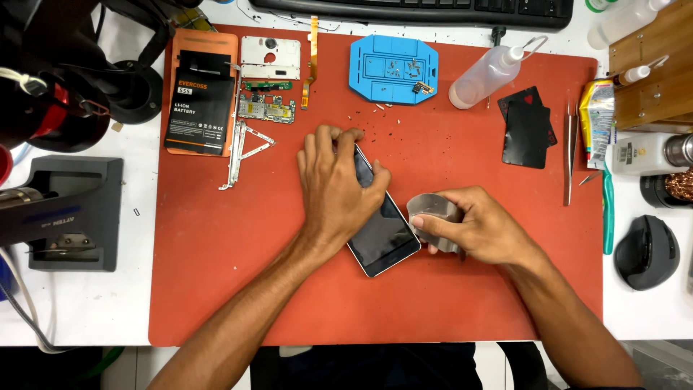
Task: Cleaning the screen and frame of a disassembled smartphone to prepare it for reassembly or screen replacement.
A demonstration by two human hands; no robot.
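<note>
Left hand [333, 184] pressed flat over the upper half of a phone [381, 224], fingers [339, 139] curled and clamped round its far end, thumb down on the dark glass. Right hand [473, 225] just beside the phone's right edge, thumb and fingers pinched shut on a thin grey flexible sheet [433, 209], bent into a curve and touching the phone's side (whether it slips under the glass, impossible to tell). Phone lying diagonally at the middle of a red work mat [216, 289], screen up, pale rim showing at the near corner.

Further out, toward the top of the mat: an orange back cover with a black battery [200, 105] laid on it, a white inner frame [271, 58], a green circuit board [266, 108], a thin metal bracket [242, 152], an orange ribbon cable [312, 61]. A blue parts tray [393, 68] with small screws, a clear squeeze bottle [487, 76] lying on its side, black plastic cards [527, 130], tweezers [569, 148] near the right edge. Off the mat: a keyboard [411, 11] at the top, a black mouse [647, 253] at the right, a dark grey stand [65, 213] at the left.
</note>
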